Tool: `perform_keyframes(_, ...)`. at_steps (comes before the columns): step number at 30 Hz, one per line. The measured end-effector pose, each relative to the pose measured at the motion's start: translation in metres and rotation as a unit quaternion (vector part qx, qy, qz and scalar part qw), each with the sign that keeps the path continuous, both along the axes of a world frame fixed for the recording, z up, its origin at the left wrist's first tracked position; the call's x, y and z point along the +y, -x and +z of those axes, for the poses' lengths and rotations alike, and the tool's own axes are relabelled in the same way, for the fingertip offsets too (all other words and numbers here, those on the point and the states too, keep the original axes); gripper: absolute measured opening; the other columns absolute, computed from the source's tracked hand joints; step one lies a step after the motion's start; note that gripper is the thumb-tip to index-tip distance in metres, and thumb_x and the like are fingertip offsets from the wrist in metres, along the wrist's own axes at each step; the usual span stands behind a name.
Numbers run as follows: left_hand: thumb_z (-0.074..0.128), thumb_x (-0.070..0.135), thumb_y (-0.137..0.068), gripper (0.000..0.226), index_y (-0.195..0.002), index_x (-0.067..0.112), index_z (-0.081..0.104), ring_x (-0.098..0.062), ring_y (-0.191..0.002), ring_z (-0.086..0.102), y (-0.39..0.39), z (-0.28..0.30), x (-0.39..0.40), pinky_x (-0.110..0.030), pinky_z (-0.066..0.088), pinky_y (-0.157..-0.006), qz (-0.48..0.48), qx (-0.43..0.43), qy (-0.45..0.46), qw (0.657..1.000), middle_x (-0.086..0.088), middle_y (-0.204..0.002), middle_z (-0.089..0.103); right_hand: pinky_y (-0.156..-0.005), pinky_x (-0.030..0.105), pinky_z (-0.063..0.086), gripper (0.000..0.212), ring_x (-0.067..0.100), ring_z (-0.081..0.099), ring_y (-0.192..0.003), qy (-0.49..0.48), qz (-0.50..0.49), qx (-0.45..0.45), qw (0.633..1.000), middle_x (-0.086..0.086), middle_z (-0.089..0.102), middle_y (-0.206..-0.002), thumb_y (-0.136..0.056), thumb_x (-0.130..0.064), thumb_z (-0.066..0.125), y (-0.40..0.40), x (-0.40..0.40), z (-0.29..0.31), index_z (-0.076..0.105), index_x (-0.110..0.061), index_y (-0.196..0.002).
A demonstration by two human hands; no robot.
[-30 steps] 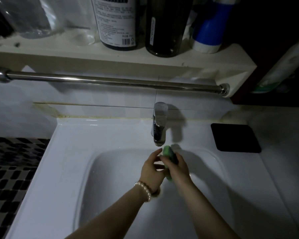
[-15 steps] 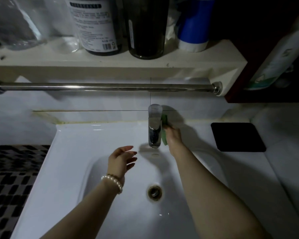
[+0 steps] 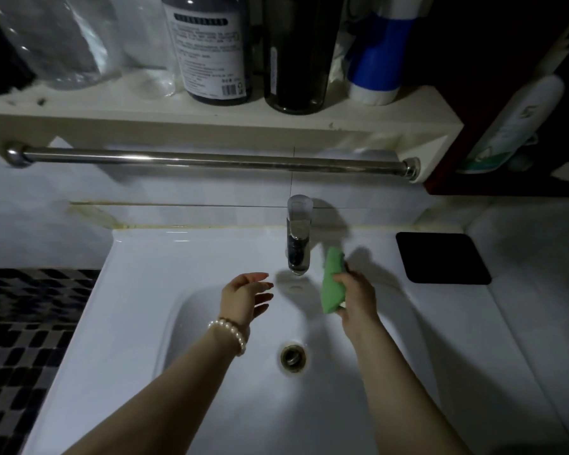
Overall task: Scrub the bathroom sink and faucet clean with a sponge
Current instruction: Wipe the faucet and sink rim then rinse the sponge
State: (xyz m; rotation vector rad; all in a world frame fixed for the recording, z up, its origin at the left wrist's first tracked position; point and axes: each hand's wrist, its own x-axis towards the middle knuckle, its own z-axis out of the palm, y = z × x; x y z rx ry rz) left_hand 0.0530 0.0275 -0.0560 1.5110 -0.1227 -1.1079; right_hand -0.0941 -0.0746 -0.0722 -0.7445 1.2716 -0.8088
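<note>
- One white sink (image 3: 138,290).
- One shiny faucet (image 3: 298,239).
- One round drain (image 3: 293,355) in the bottom of the sink.
- One green sponge (image 3: 332,284).
- Two hands: one left hand (image 3: 243,298) and one right hand (image 3: 358,295).
- One pearl bracelet (image 3: 230,333), on the left wrist.
- One long metal bar (image 3: 211,159) on the wall.
- One shelf (image 3: 211,114) above the bar.
- Two dark bottles: one with a white label (image 3: 211,47) and one plain dark bottle (image 3: 298,54).
- One blue and white bottle (image 3: 378,54).
- Some clear bottles on the left of the shelf; I cannot tell how many.
- One black square mat (image 3: 442,257) beside the sink.
- One white and green tube (image 3: 509,126) on the far right.
</note>
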Motion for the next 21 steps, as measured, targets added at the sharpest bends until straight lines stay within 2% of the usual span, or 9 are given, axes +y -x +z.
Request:
perform_keyframes(2, 0.053, -0.001, -0.086, 0.019, -0.095, 0.009, 0.066, -0.022, -0.079, 0.064, 0.001, 0.004, 0.000, -0.035, 0.051, -0.080, -0.013, 0.003, 0.009, 1.000, -0.007, -0.088, 0.069, -0.064, 0.016, 0.050, 0.029, 0.003, 0.066, -0.076, 0.105, 0.020, 0.004, 0.994, -0.008, 0.071, -0.087, -0.072, -0.004, 0.070, 0.010, 0.007, 0.013, 0.072, -0.027, -0.090)
perform_keyframes(3, 0.053, -0.001, -0.085, 0.019, -0.094, 0.009, 0.066, -0.022, -0.079, 0.064, 0.001, 0.006, 0.001, -0.034, 0.051, -0.078, -0.017, 0.004, 0.011, 1.000, -0.007, -0.088, 0.069, -0.064, 0.011, 0.049, 0.031, -0.002, 0.066, -0.076, 0.155, 0.047, 0.006, 0.987, -0.005, 0.070, -0.092, -0.072, 0.000, 0.070, 0.013, 0.010, 0.019, 0.074, -0.028, -0.084)
perform_keyframes(5, 0.053, -0.001, -0.085, 0.018, -0.092, 0.009, 0.066, -0.022, -0.078, 0.063, 0.001, 0.008, 0.002, -0.032, 0.051, -0.076, -0.020, 0.006, 0.014, 1.000, -0.007, -0.087, 0.069, -0.072, 0.008, 0.049, 0.042, -0.008, 0.062, -0.086, 0.262, 0.108, 0.042, 0.958, 0.000, 0.062, -0.105, -0.075, 0.010, 0.062, 0.018, 0.011, 0.029, 0.073, -0.030, -0.084)
perform_keyframes(7, 0.052, -0.001, -0.085, 0.019, -0.090, 0.009, 0.067, -0.021, -0.077, 0.063, 0.000, 0.009, 0.005, -0.032, 0.050, -0.074, -0.019, 0.009, 0.016, 1.000, -0.006, -0.086, 0.069, -0.086, 0.013, 0.047, 0.040, -0.003, 0.057, -0.101, 0.361, 0.155, 0.108, 0.913, -0.003, 0.057, -0.110, -0.070, 0.002, 0.059, 0.017, 0.012, 0.038, 0.071, -0.029, -0.092)
perform_keyframes(9, 0.052, -0.001, -0.085, 0.019, -0.089, 0.010, 0.067, -0.021, -0.076, 0.063, -0.002, 0.008, 0.007, -0.031, 0.050, -0.073, -0.015, 0.015, 0.016, 1.000, -0.006, -0.085, 0.069, -0.094, 0.023, 0.044, 0.042, 0.014, 0.055, -0.110, 0.415, 0.182, 0.168, 0.875, -0.003, 0.059, -0.113, -0.065, -0.004, 0.056, 0.011, 0.012, 0.045, 0.071, -0.021, -0.101)
perform_keyframes(13, 0.052, -0.001, -0.085, 0.019, -0.087, 0.010, 0.067, -0.021, -0.074, 0.063, -0.005, 0.005, 0.012, -0.030, 0.049, -0.071, -0.009, 0.029, 0.014, 0.999, -0.005, -0.083, 0.069, -0.096, 0.040, 0.048, 0.045, 0.024, 0.056, -0.111, 0.425, 0.214, 0.216, 0.853, -0.004, 0.064, -0.112, -0.064, 0.003, 0.061, -0.007, 0.017, 0.047, 0.071, -0.016, -0.104)
perform_keyframes(15, 0.053, -0.001, -0.084, 0.018, -0.087, 0.010, 0.067, -0.021, -0.074, 0.063, -0.008, 0.002, 0.013, -0.029, 0.049, -0.069, -0.008, 0.035, 0.014, 0.999, -0.005, -0.081, 0.069, -0.098, 0.042, 0.045, 0.042, 0.024, 0.055, -0.110, 0.447, 0.237, 0.236, 0.830, -0.002, 0.066, -0.114, -0.063, 0.007, 0.065, -0.016, 0.023, 0.048, 0.073, -0.013, -0.099)
perform_keyframes(18, 0.052, 0.000, -0.084, 0.018, -0.087, 0.010, 0.066, -0.021, -0.073, 0.062, -0.011, 0.000, 0.015, -0.030, 0.049, -0.069, 0.003, 0.062, 0.017, 0.998, -0.005, -0.079, 0.068, -0.093, 0.029, 0.044, 0.031, 0.011, 0.054, -0.097, 0.479, 0.323, 0.234, 0.782, 0.002, 0.070, -0.108, -0.057, 0.000, 0.066, -0.020, 0.037, 0.052, 0.077, -0.010, -0.084)
perform_keyframes(21, 0.050, 0.007, -0.086, 0.017, -0.089, 0.010, 0.066, -0.022, -0.076, 0.062, -0.013, -0.002, 0.018, -0.032, 0.049, -0.073, 0.005, 0.087, 0.016, 0.996, -0.006, -0.083, 0.067, -0.085, 0.006, 0.038, 0.027, -0.001, 0.054, -0.091, 0.440, 0.401, 0.215, 0.774, -0.015, 0.067, -0.101, -0.054, -0.011, 0.058, -0.009, 0.055, 0.054, 0.077, -0.015, -0.073)
